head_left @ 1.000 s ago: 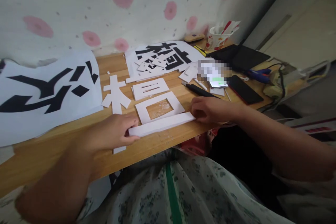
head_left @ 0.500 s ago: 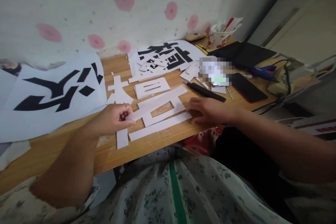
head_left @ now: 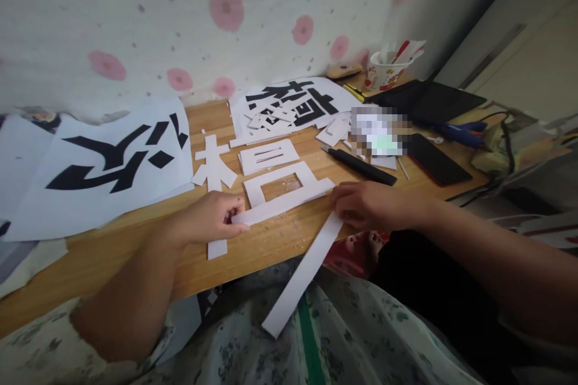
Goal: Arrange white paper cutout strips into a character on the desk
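My left hand [head_left: 208,219] pinches the left end of a long white foam strip [head_left: 282,201] that lies across the near edge of a white square frame piece [head_left: 280,183] on the wooden table [head_left: 135,234]. My right hand [head_left: 365,204] is curled at the table's front edge, holding the top end of a second white strip [head_left: 302,280] that hangs off the table down over my lap. Further white cut-out pieces, a cross-like shape [head_left: 212,162] and a slotted rectangle [head_left: 266,153], lie just behind.
Large white sheets with black printed characters lie at left [head_left: 103,162] and at the back [head_left: 289,105]. A black craft knife [head_left: 359,165], a dark phone [head_left: 436,159], a black tablet [head_left: 424,99], a paper cup [head_left: 386,69] and cables sit at right. The spotted wall stands behind.
One strip has moved from the table's front edge to hang off the table under my right hand. The other strip has shifted toward the frame's near edge, my left hand still on its end.
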Demonstrator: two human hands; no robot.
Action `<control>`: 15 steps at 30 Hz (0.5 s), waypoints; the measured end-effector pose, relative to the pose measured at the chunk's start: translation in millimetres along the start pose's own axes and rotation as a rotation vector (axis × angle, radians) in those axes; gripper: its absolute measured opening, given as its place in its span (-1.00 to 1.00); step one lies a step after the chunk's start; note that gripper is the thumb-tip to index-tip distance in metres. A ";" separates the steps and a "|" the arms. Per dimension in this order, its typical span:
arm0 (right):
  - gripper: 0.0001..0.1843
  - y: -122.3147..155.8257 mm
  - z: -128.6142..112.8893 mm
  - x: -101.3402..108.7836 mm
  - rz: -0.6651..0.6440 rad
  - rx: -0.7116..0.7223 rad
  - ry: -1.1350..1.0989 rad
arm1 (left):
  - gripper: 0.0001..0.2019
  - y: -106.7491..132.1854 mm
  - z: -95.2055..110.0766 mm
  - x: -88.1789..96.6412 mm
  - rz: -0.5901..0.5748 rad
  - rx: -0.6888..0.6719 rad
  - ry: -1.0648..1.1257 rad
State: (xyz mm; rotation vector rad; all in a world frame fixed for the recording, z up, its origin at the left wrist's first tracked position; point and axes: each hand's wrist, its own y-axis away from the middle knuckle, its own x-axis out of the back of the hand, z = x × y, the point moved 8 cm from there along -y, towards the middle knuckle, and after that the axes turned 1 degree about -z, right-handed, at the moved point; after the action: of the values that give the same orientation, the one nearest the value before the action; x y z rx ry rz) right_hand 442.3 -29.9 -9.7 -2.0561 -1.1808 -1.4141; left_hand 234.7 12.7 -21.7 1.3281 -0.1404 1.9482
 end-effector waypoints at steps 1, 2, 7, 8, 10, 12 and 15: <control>-0.93 0.9 1.4 0.8 0.000 -0.009 0.003 | -0.78 -0.2 1.7 -2.9 -0.013 -0.008 -0.006; -0.92 1.7 2.1 0.8 -0.006 -0.009 -0.004 | -0.77 -0.3 3.1 -5.5 -0.023 -0.012 -0.018; -0.79 5.9 1.4 -6.8 -0.069 -0.020 -0.078 | -0.78 0.5 2.4 -13.8 -0.062 0.021 -0.049; -0.81 7.2 2.7 -9.7 -0.094 -0.050 -0.081 | -0.78 0.8 2.2 -15.0 -0.071 0.026 -0.047; -0.80 10.6 5.9 -14.9 -0.144 -0.112 -0.075 | -0.79 1.0 3.0 -17.3 -0.084 0.029 -0.063; -0.78 13.9 8.3 -17.0 -0.176 -0.149 -0.069 | -0.79 0.9 7.2 -20.6 -0.099 0.012 -0.104; -0.80 18.0 11.7 -14.8 -0.192 -0.171 -0.079 | -0.78 0.5 16.1 -26.0 -0.117 -0.001 -0.174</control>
State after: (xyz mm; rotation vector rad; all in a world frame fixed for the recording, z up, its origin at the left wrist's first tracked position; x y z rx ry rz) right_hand 461.5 -38.4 -25.3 -2.1802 -1.3644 -1.5837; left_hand 250.9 -9.0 -35.9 1.4717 -0.1448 1.7343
